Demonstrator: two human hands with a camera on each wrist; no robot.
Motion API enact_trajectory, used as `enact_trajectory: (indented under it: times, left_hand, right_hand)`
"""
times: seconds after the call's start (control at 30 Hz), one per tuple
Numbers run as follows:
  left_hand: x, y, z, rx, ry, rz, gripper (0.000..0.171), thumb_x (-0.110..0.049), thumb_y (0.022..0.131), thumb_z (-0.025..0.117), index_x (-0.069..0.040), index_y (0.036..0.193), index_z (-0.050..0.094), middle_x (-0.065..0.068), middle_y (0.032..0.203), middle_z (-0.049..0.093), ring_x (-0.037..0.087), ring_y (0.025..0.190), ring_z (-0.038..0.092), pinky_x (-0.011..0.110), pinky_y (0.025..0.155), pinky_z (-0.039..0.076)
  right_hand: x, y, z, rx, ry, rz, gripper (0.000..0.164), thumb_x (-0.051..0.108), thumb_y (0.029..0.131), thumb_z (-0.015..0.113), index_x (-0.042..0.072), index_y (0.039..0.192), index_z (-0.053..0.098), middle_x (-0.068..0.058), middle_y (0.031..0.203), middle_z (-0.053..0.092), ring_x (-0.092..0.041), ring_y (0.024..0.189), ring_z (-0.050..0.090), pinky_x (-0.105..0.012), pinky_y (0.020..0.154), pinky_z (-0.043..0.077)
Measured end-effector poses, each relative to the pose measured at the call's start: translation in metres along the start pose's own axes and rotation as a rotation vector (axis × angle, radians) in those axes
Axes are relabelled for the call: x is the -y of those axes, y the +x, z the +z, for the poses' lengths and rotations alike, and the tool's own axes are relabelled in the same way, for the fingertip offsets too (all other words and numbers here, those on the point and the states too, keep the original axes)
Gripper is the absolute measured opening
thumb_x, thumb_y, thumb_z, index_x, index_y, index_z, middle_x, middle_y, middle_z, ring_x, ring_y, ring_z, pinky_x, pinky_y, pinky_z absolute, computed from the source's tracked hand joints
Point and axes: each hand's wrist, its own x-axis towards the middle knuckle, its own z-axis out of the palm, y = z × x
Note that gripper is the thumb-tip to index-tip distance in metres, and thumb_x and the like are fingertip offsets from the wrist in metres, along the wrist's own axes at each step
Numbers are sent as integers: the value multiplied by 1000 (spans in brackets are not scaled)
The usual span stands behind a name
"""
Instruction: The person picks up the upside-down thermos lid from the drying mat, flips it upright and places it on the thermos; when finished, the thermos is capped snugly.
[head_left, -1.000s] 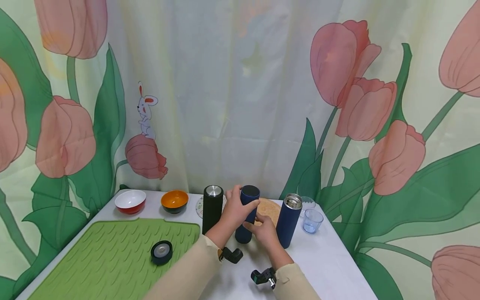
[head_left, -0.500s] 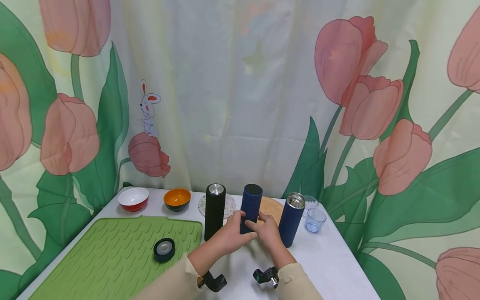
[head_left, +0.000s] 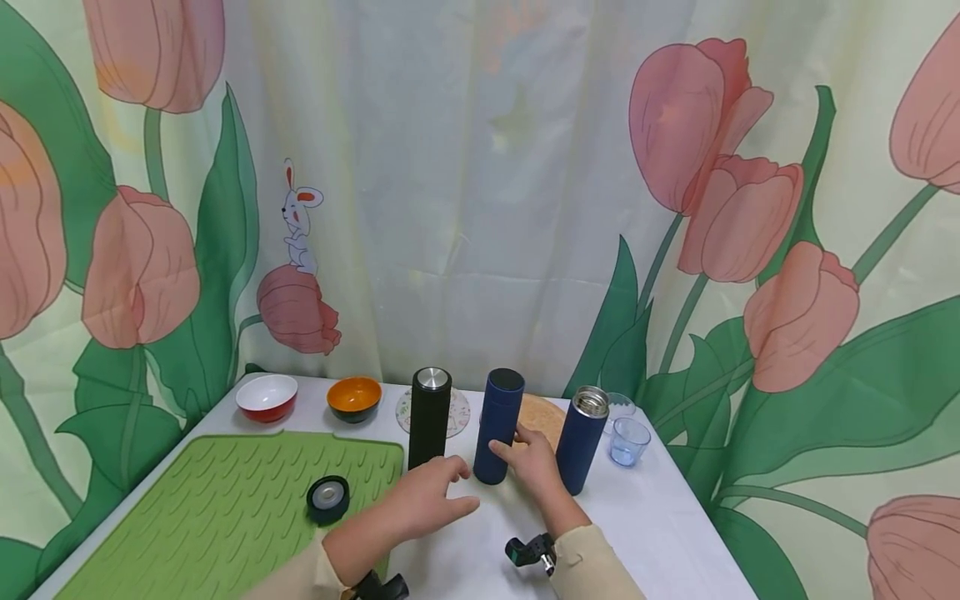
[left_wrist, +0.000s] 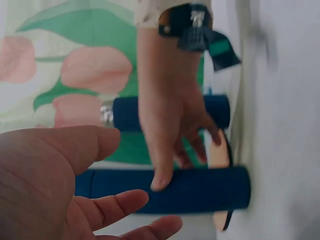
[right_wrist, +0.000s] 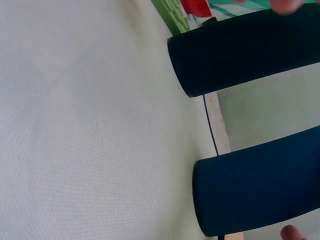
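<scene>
A capped blue thermos (head_left: 498,417) stands upright on the white table, near the middle in the head view. My right hand (head_left: 536,467) holds its lower right side, thumb across the front and fingers toward the back. My left hand (head_left: 431,500) hangs apart from it, in front of a black thermos (head_left: 427,425), fingers loosely spread and holding nothing. In the left wrist view, the right thumb touches the blue thermos (left_wrist: 210,190). To the right stands a second blue thermos (head_left: 581,446), its steel mouth uncovered. A round black lid (head_left: 327,498) lies on the green mat.
The ribbed green mat (head_left: 225,500) covers the table's left side. Behind it stand a red-and-white bowl (head_left: 267,398) and an orange bowl (head_left: 354,398). A patterned plate (head_left: 460,412), a round wooden board (head_left: 543,417) and a blue-tinted glass (head_left: 628,442) are at the back.
My left hand has let go of the capped blue thermos and drawn back down and left from its top. My right hand stays at its side.
</scene>
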Motion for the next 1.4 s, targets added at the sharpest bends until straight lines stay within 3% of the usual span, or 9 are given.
enact_trajectory:
  times: [0.27, 0.57, 0.8, 1.13, 1.4]
  left_hand:
    - [19, -15, -27, -86, 8, -71, 36, -44, 96, 77, -14, 116, 70, 7, 121, 73, 26, 109, 68, 55, 99, 57]
    - [44, -17, -40, -150, 79, -180, 38, -44, 95, 78, -14, 118, 70, 9, 126, 74, 24, 102, 70, 52, 89, 59]
    - [69, -20, -46, -168, 102, -200, 39, -40, 96, 78, -10, 120, 70, 11, 123, 74, 28, 106, 70, 54, 91, 58]
    - [102, -13, -56, -198, 170, -275, 67, -47, 88, 83, -4, 135, 62, 20, 130, 66, 31, 99, 66, 58, 89, 58]
    - [123, -14, -61, -141, 237, -342, 101, -60, 81, 86, 3, 152, 50, 40, 151, 47, 56, 126, 58, 74, 100, 50]
  right_hand:
    - [0, 0, 3, 10, 25, 33, 83, 44, 92, 83, 3, 157, 50, -25, 142, 62, -47, 136, 57, -64, 111, 48]
    - [-1, 0, 3, 4, 39, 39, 86, 47, 91, 83, 2, 157, 50, -25, 143, 62, -47, 138, 56, -65, 112, 46]
    - [-2, -1, 4, 4, 43, 43, 84, 47, 92, 82, 5, 157, 50, -24, 143, 63, -47, 137, 56, -65, 112, 47]
    - [-3, 1, 4, -1, 29, 29, 84, 46, 93, 82, 4, 158, 49, -25, 143, 63, -47, 136, 58, -65, 112, 47]
    - [-4, 0, 4, -3, 42, 29, 83, 45, 93, 82, 5, 158, 49, -25, 142, 63, -46, 135, 59, -65, 111, 48]
